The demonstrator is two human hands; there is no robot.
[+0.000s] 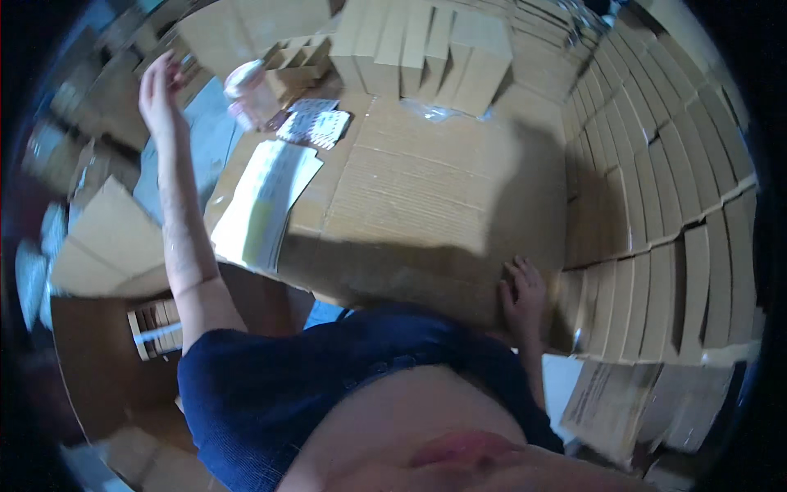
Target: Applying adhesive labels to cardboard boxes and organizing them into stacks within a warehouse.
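Note:
My left arm stretches out to the far left, and my left hand (161,88) is raised beyond the cardboard-topped work surface (410,180). Its fingers are loosely bent and apart, with nothing visible in them. Nearest to it stands a pinkish-white rounded container or roll (252,94), whose kind I cannot make out. Beside that lie printed label sheets (316,127), and closer to me a stack of papers (266,197). On the right, my right hand (525,297) rests on the cardboard near its front edge, fingers extended and holding nothing.
Brown cardboard boxes (418,53) stand in a row at the back, beside a divided cardboard tray (299,64). Tall rows of small boxes (656,139) wall the right side. A large open carton (90,353) at lower left holds a strapped bundle (156,330). Clear plastic (438,111) lies behind.

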